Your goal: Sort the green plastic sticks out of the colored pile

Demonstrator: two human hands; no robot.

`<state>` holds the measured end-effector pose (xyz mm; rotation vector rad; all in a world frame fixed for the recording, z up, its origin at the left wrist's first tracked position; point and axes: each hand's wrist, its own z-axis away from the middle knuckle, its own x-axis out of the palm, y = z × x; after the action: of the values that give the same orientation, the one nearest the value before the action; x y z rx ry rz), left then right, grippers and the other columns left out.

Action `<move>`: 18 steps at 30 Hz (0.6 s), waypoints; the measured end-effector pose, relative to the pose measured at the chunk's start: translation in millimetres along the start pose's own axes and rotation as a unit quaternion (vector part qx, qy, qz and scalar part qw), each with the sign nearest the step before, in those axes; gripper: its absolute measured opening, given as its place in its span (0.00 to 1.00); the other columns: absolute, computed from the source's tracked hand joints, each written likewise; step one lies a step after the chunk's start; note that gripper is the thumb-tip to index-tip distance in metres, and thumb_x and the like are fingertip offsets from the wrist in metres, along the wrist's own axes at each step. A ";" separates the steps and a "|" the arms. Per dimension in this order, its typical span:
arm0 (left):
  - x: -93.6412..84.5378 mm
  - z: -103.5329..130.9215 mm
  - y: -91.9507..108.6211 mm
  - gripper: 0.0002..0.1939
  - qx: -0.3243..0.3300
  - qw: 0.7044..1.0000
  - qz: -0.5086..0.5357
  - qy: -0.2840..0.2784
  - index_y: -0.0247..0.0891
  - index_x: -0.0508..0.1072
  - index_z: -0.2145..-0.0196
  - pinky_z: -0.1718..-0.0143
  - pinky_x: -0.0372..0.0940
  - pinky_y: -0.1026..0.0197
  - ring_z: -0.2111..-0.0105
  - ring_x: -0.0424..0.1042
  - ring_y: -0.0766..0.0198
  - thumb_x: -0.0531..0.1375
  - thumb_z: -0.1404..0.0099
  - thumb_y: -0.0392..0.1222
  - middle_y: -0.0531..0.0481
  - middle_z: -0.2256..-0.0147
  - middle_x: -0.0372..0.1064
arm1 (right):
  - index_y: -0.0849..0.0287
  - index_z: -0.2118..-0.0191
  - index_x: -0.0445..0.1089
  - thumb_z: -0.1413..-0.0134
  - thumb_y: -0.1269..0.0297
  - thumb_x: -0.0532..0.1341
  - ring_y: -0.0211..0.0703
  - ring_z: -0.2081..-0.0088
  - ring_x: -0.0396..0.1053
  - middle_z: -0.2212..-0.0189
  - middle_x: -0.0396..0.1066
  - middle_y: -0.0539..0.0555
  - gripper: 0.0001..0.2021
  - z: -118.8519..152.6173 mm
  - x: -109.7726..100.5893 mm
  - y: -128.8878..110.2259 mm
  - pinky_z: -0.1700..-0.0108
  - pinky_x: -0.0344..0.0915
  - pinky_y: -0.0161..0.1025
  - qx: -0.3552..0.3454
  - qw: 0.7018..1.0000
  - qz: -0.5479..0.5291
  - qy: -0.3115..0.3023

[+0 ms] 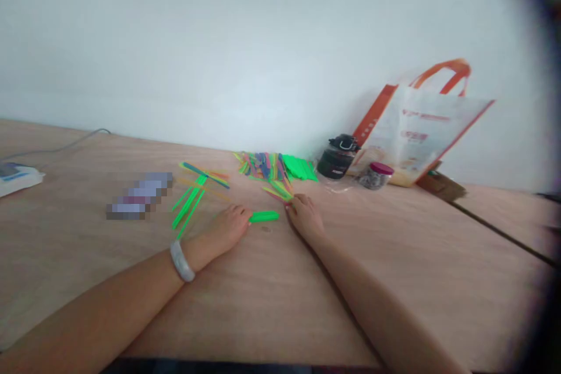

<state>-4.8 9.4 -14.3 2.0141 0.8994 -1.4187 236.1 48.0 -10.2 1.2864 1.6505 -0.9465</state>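
My left hand (232, 225) rests on the table with its fingers closed on a bundle of bright green sticks (265, 217), which juts out to the right. My right hand (305, 216) grips the near ends of a few yellow, green and pink sticks (279, 190). Just behind them lies a pile of mixed-colour sticks (260, 166), beside a stack of green sticks (301, 168). Left of my left hand, loose green sticks (188, 204) lie spread out, with blue and yellow sticks (204, 174) crossing their far ends.
A black bottle (336, 158), a jar with a dark pink lid (376, 176) and an orange-handled bag (421, 134) stand at the back right. A blurred-out flat object (140, 196) lies to the left. At the far left are a white packet (20, 178) and a thin cable (72, 145).
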 end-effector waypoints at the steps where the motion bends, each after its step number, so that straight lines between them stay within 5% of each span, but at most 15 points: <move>1: -1.4 0.2 1.3 0.10 -0.003 1.000 0.001 0.000 0.34 0.66 0.57 0.53 0.61 0.54 0.56 0.65 0.57 0.50 0.32 0.38 0.44 0.58 0.67 | 0.62 0.60 0.70 0.43 0.67 0.53 0.46 0.52 0.62 0.54 0.67 0.60 0.10 -0.4 0.2 0.2 0.50 0.58 0.39 -0.003 1.000 -0.001 0.000; 18: -12.2 2.1 10.4 0.07 -0.026 1.000 0.007 -0.007 0.35 0.65 0.61 0.57 0.62 0.56 0.59 0.66 0.57 0.52 0.34 0.41 0.45 0.61 0.67 | 0.62 0.66 0.68 0.46 0.70 0.53 0.46 0.56 0.63 0.61 0.68 0.60 0.06 -1.8 2.8 0.8 0.54 0.58 0.40 -0.004 1.000 -0.009 0.017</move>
<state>-1.1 -1.6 -3.1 1.9653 0.9051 -1.3856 236.3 50.9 -12.2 1.2897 1.6939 -0.9325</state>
